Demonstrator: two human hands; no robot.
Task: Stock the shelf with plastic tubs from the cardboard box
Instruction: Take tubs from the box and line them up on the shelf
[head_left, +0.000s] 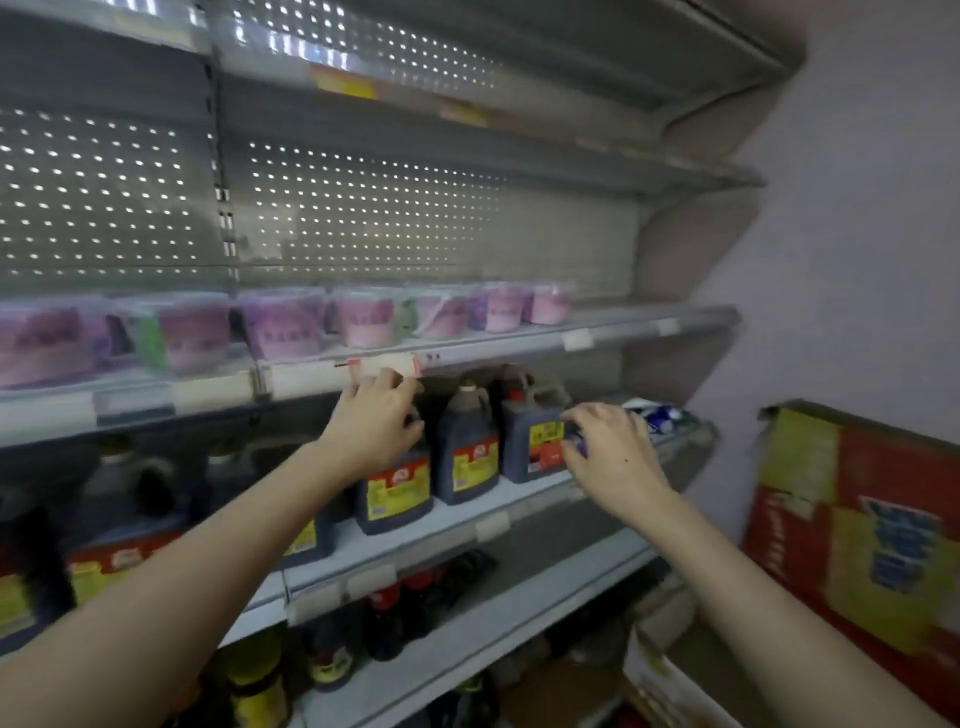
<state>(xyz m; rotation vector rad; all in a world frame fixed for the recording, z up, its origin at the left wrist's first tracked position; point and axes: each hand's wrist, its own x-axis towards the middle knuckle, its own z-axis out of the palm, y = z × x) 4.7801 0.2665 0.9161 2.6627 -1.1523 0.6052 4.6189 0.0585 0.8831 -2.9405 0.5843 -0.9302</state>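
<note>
Left hand (374, 421) and right hand (613, 447) reach below tubs (363, 319), neither grip's state clear.

Clear plastic tubs (363, 322) with pink and purple labels stand upright in a row along the shelf (519, 347).

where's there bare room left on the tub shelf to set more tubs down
Bare patch: the right end of the tub shelf, between the last pink tub and the side panel. Left of that tub the row of tubs runs close-packed to the frame edge. The shelf below is crowded with dark jugs.
</note>
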